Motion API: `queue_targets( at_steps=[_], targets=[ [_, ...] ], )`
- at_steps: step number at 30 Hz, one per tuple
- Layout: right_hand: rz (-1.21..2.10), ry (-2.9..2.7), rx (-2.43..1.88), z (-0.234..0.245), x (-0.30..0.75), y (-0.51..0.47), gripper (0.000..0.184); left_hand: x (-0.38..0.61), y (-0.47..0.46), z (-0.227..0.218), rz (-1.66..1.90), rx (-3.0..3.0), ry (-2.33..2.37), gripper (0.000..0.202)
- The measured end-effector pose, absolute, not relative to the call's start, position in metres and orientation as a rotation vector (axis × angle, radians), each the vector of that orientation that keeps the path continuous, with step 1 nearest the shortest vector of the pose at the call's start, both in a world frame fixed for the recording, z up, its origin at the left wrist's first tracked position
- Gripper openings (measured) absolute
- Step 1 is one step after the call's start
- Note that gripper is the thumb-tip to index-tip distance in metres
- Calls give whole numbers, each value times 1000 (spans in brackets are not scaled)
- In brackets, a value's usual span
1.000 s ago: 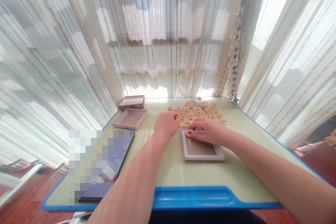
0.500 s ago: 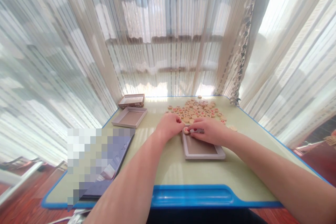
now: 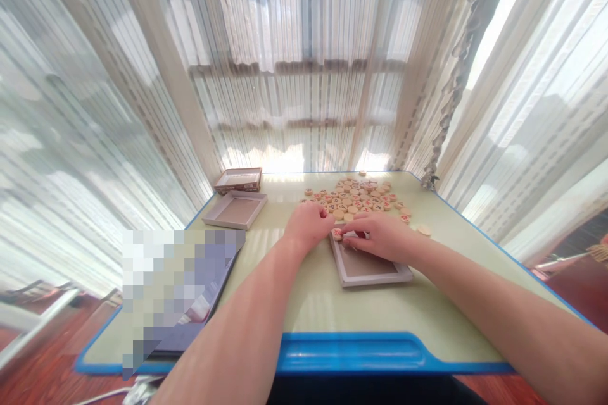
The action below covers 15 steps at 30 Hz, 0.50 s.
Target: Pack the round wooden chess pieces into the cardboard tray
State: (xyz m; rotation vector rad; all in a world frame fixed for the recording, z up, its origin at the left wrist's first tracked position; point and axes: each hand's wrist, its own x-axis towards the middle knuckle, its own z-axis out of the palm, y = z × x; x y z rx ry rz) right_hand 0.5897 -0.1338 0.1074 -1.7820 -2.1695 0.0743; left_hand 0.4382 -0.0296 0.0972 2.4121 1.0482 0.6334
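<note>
A shallow cardboard tray (image 3: 374, 279) lies in front of me. One round wooden Chinese chess piece (image 3: 337, 234) with a red character rests in its far left corner. Fingertips of my right hand (image 3: 380, 235) touch that piece's right edge; the fingers are apart and the hand is over the tray. My left hand (image 3: 310, 226) is closed, its knuckles by the tray's far left corner. Anything inside its fingers is hidden. Just beyond both hands, a loose heap of chess pieces (image 3: 363, 197) with red and black characters spreads over the table.
The pale green table (image 3: 304, 310) has a blue rim. At the back left stand another shallow tray (image 3: 228, 221) and a brown-edged box (image 3: 237, 188). A tablet-like screen (image 3: 209, 294), partly pixelated, leans at the left. Sheer curtains (image 3: 304, 95) hang behind.
The tray has turned slightly, its near edge shifting a little to the right. The piece stays in the corner under my right fingertips. My left hand has barely moved.
</note>
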Motion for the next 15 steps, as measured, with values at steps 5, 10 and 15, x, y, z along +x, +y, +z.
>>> queue_targets(
  at_steps=[5,10,15],
  targets=[
    [-13,-2072,-1801,104,590,-129,21,439,-31,94,621,2500,984,17],
    [2,-2095,-1855,105,590,-129,26,440,-31,92,607,2530,930,17],
    [-20,-2069,-1914,105,588,-129,28,438,-31,94,622,2519,922,16]
  ],
)
